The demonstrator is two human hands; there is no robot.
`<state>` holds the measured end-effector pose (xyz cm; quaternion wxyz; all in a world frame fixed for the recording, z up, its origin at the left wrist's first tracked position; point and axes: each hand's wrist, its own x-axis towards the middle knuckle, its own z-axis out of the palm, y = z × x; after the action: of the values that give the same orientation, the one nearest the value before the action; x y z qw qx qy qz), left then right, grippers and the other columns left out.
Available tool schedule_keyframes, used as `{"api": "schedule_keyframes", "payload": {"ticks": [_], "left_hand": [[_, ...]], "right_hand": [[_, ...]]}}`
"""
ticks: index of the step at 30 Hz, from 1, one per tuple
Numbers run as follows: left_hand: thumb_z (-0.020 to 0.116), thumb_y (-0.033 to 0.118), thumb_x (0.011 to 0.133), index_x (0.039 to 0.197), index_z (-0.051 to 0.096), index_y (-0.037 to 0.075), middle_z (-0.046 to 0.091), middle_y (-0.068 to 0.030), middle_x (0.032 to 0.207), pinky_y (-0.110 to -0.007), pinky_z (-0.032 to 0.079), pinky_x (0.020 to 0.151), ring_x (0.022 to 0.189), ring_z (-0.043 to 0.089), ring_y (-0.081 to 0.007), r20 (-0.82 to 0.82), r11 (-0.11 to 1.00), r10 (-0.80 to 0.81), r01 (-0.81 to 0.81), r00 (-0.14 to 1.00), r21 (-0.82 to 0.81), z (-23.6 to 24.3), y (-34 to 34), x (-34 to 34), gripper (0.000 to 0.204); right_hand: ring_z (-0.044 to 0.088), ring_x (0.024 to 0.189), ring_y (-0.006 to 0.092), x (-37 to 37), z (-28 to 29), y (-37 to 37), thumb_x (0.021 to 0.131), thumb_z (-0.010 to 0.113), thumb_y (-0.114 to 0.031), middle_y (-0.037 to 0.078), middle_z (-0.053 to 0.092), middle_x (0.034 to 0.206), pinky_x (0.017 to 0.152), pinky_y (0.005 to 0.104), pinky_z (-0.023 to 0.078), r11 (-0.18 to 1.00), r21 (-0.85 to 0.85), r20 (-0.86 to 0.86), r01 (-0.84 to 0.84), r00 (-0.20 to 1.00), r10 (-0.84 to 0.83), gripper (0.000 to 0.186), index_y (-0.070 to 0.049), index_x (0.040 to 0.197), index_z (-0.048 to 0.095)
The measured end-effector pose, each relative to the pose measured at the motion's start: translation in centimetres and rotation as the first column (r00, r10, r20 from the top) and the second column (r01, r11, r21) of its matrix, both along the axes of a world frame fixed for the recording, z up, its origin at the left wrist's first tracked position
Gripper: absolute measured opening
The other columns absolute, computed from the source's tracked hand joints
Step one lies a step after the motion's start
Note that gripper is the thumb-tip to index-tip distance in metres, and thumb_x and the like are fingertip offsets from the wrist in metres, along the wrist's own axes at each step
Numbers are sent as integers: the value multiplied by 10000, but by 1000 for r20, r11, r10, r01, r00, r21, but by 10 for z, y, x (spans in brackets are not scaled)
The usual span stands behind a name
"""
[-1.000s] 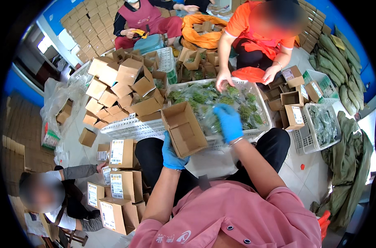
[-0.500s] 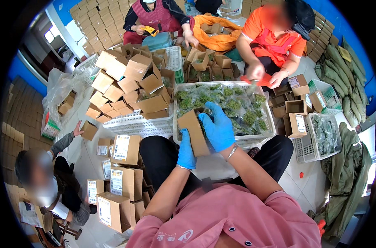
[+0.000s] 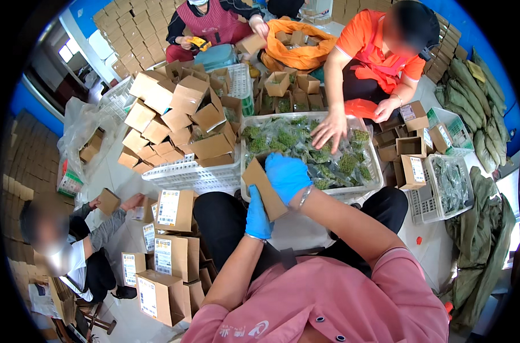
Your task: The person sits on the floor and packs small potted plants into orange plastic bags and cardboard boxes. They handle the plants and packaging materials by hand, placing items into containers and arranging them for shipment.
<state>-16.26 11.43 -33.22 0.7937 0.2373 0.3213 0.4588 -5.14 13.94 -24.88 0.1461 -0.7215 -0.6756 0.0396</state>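
A small brown cardboard box [image 3: 267,191] is tilted above my lap. My left hand [image 3: 258,216], in a blue glove, grips its lower left side. My right hand [image 3: 287,177], gloved too, is at the box's upper opening; its fingers are bent and mostly hidden, and I cannot tell what is in them. Just beyond lies a white plastic crate [image 3: 379,176] full of clear bags of green plant clusters [image 3: 285,137]. Across it, a co-worker's bare hand [image 3: 331,132] is spread over the bags, while that person's other hand holds a red bag [image 3: 361,108].
Open cardboard boxes [image 3: 177,117] are heaped on crates at the left. Labelled boxes [image 3: 171,254] are stacked beside my left leg. A crate of bags [image 3: 449,186] stands at the right. One person crouches at the left; another sits at the back with a yellow device [image 3: 200,43].
My right hand has shifted left and closed in on the box opening. The orange-clad co-worker's hand has reached down into the crate. The person at left has drawn a box nearer the stack.
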Motion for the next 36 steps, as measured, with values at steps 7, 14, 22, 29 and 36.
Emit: {"api": "schedule_keyframes", "payload": {"ticks": [7,14,22,29,36], "left_hand": [[350,574,935,1448,233,145,299,-198,1443,-600,323,1048,1270,380,-414,408,976,-154,204,900,-80,17,20,-22,679],[419,539,934,1348,415,154,537,-72,1251,-413,492,904,1108,554,-230,108,991,-129,133,986,-30,18,19,-5,565],[396,566,928,1318,440,124,553,-109,1207,-435,496,898,1074,570,-261,48,994,-97,99,994,-43,12,45,-5,591],[421,488,951,1326,421,107,510,-116,1259,-416,478,929,1122,532,-262,72,990,-136,138,988,-21,35,102,28,534],[501,289,961,1309,429,65,480,-97,1286,-440,418,991,1187,470,-253,258,992,127,-128,958,-11,25,177,39,420]], "right_hand": [[605,870,352,38,65,-20,849,562,-148,222,596,914,728,413,499,918,326,-422,-225,835,354,318,29,1113,558],[627,856,401,16,13,-19,790,603,-80,229,595,952,688,439,532,951,-116,-164,-285,950,265,215,12,980,557],[564,974,431,38,16,-11,836,599,-205,252,585,1038,831,454,474,935,-17,-500,-355,813,299,384,11,1146,526],[595,959,395,43,19,25,813,652,-287,241,610,1053,812,428,485,987,126,-530,-100,834,152,478,5,1176,547],[603,800,402,70,31,146,756,649,-217,251,610,849,709,432,490,976,47,-453,-213,866,211,310,24,946,606]]}}
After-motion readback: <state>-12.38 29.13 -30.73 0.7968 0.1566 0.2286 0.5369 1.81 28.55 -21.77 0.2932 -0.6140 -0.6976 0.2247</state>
